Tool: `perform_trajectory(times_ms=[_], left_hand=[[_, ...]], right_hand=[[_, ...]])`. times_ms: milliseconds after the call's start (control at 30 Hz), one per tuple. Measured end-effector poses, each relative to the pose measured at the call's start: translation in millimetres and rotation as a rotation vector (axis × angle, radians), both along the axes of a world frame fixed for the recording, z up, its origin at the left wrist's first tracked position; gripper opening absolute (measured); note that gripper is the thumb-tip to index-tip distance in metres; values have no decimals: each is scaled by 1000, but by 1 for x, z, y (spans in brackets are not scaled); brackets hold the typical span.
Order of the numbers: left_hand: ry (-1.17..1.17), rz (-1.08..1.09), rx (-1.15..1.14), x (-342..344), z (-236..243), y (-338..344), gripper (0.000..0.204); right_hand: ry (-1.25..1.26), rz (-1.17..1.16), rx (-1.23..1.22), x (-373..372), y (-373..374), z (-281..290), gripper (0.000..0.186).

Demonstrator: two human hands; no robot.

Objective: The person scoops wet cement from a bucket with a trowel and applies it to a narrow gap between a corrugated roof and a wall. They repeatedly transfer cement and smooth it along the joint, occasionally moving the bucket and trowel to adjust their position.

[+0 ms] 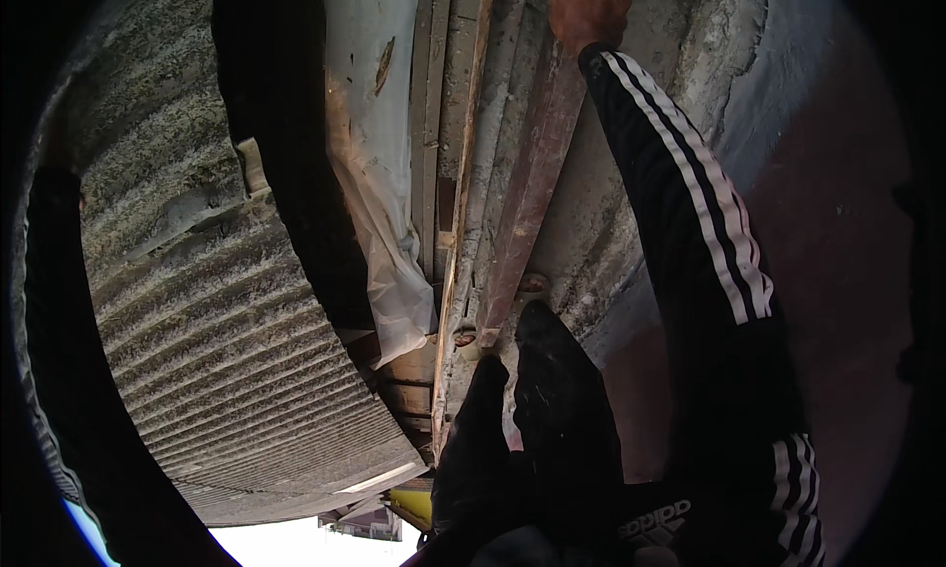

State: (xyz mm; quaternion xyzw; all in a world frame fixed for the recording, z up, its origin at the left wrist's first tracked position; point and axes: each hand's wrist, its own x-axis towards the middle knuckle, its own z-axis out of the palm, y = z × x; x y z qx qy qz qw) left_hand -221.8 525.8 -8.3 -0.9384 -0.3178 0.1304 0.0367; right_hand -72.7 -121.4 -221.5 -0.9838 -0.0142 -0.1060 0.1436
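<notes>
Dark trousers [552,419] lowest, below the striped sleeve [690,202]. Right hand [589,10] reached up, closed on reddish beam [532,173] top; grip unclear. Corrugated sheet [217,321] far left.

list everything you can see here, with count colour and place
corrugated sheet: 1, grey, left
plastic sheet: 1, whitish translucent, hanging centre-left
wooden slats: several, pale brown, upper centre
reddish plank: 1, rust-brown, centre, running up to the hand
rough wall: 1, grey-white, upper right
yellow object: 1, bottom centre, too small to tell
legs: dark trousers, lower centre
right hand: 1, top centre, on the plank's upper end, black striped sleeve
left hand: not in view
</notes>
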Motion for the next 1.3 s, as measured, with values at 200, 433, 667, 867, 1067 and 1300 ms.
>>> perform_trajectory(times_ms=[200, 433, 667, 867, 1067, 1300], left_hand=[[-35, 181, -29, 14, 5, 16, 48], [450, 200, 329, 15, 13, -18, 97], [806, 197, 533, 7, -11, 4, 110], [674, 273, 447, 11, -1, -14, 101], [514, 378, 284, 36, 32, -59, 80], [524, 310, 245, 34, 32, -56, 57]], right_hand=[[328, -30, 32, 5, 0, 9, 82], [390, -46, 58, 10, 0, 14, 79], [641, -89, 56, 28, 5, 67, 88], [156, -83, 1239, 200, 35, 156, 84], [623, -180, 1710, 375, 67, 190, 31], [473, -38, 1904, 303, 33, 207, 7]])
